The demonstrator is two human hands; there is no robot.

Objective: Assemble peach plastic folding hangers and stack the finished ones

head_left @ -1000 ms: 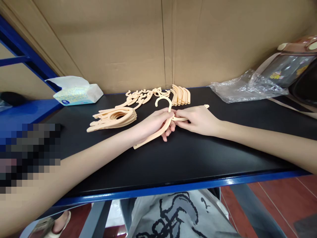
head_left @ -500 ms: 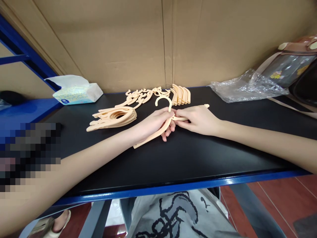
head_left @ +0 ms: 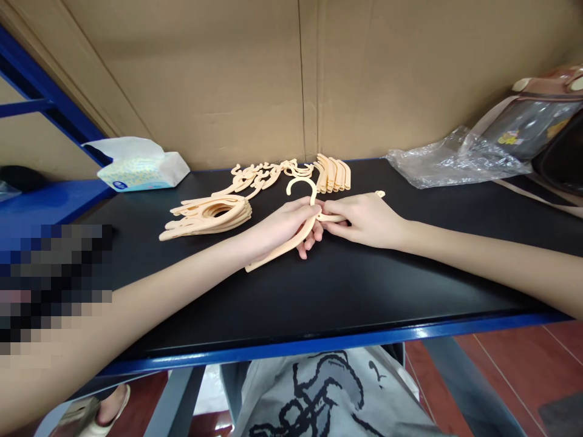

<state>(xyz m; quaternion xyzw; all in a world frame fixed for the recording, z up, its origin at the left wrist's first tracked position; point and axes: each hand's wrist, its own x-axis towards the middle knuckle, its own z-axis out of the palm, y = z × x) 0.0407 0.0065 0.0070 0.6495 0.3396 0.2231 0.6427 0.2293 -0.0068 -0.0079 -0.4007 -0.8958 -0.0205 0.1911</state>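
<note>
My left hand (head_left: 291,220) is closed on a cream plastic hanger piece (head_left: 285,247). Its curved hook (head_left: 301,181) rises above my thumb, and its arm slopes down to the left under my wrist. My right hand (head_left: 368,220) grips a second hanger arm (head_left: 331,217), whose inner end meets the first piece by my left thumb. The far tip of that arm (head_left: 380,193) shows past my right knuckles. My fingers cover much of the joint, so whether the two parts are locked together cannot be seen.
A stack of folded cream hangers (head_left: 207,218) lies left on the black table (head_left: 346,297). Behind are loose hook pieces (head_left: 257,177) and a row of curved arms (head_left: 334,173). A tissue pack (head_left: 139,167), a clear plastic bag (head_left: 450,161) and a bottle (head_left: 523,124) stand toward the sides.
The hook has shifted very slightly to the right. Both hands keep nearly the same place and grip.
</note>
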